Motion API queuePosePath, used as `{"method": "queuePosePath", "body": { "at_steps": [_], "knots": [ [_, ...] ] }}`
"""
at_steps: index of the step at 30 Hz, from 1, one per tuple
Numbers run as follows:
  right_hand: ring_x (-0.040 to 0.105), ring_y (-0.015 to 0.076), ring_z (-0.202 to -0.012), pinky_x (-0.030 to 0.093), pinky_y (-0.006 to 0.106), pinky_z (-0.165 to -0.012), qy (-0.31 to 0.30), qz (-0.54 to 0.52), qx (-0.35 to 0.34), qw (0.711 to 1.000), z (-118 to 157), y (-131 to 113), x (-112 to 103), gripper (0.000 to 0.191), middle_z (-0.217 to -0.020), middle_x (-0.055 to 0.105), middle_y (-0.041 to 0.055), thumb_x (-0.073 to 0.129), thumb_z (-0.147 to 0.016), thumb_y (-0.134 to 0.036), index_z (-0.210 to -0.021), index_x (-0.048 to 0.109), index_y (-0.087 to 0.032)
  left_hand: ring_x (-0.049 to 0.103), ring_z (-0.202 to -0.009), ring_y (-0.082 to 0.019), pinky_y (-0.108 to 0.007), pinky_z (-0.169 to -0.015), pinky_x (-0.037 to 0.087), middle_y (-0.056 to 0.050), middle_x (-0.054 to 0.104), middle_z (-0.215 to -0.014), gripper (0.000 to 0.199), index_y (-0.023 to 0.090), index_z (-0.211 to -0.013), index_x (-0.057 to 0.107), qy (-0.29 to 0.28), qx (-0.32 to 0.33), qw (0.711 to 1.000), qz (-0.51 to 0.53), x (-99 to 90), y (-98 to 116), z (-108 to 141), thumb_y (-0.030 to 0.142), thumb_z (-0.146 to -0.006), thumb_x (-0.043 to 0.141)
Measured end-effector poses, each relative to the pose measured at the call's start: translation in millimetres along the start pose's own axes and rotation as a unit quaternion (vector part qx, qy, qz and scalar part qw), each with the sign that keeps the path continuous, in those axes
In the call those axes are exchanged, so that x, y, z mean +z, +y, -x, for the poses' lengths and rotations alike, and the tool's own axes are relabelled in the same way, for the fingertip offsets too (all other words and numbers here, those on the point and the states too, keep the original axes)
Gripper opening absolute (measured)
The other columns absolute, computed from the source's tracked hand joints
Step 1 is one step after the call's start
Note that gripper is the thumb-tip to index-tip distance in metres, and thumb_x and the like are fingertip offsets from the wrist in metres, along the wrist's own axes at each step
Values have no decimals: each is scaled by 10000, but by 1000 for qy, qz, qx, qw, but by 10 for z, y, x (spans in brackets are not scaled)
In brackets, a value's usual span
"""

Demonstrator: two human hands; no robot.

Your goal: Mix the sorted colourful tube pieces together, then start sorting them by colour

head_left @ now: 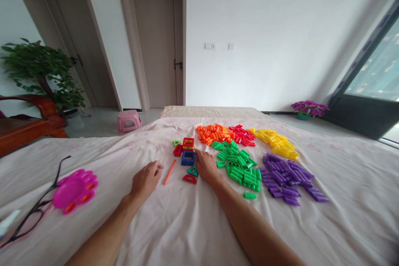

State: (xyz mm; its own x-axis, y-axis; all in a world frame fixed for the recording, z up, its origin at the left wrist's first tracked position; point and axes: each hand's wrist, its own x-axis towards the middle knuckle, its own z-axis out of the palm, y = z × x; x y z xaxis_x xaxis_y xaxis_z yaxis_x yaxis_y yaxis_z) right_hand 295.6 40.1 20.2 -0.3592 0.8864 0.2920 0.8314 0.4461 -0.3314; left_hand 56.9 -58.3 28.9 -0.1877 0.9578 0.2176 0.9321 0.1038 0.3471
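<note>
My left hand (pixel 146 178) rests on the cloth with its fingers curled; whether they hold anything is hidden. An orange stick (pixel 170 172) lies just right of it. My right hand (pixel 206 165) touches or nearly touches the right side of a blue square stack (pixel 188 158), fingers loosely together, contents unclear. Behind the blue stack stands a red and yellow square stack (pixel 188 144), with a red piece (pixel 178 150) and a light green triangle (pixel 177 143) to its left. Nearer me lie a teal triangle (pixel 193 170) and a red rounded piece (pixel 189 179).
Right of my hand are piles of green (pixel 238 164), orange (pixel 215 134), red (pixel 242 135), yellow (pixel 276 142) and purple pieces (pixel 288 178). On the left lie a pink paw-shaped tray (pixel 70 191) and eyeglasses (pixel 39 205). A pink stool (pixel 129 121) stands beyond the cloth.
</note>
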Motion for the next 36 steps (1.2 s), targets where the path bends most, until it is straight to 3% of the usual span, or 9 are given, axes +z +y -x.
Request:
{"method": "queuePosePath", "body": {
  "at_steps": [14,24,36],
  "knots": [
    [524,217,-1178,323,313,-993,-8,7,-1,1000,-5,-38,-42,555,-1256,630,75,427,-840,-109,-1385,457,-214,646,-805,-125,-227,-619,339,7,731,-983,175,254,-984,613,4,0,1000,2,31,-30,-18,261,-879,473],
    [556,204,-1136,348,305,-968,0,1,9,1000,-28,-12,0,591,-1251,640,92,389,-859,-99,-1445,353,-167,659,-828,-171,-247,-610,339,-6,747,-957,222,276,-930,641,17,-81,997,-12,2,-145,-139,358,-901,437],
    [563,213,-1123,348,318,-935,-2,46,9,999,-47,-75,-10,515,-1168,666,130,326,-946,-174,-1460,324,-156,645,-844,-167,-249,-648,384,-34,723,-962,216,246,-949,670,42,-107,993,-23,-34,-143,-105,297,-898,467]
  ]
}}
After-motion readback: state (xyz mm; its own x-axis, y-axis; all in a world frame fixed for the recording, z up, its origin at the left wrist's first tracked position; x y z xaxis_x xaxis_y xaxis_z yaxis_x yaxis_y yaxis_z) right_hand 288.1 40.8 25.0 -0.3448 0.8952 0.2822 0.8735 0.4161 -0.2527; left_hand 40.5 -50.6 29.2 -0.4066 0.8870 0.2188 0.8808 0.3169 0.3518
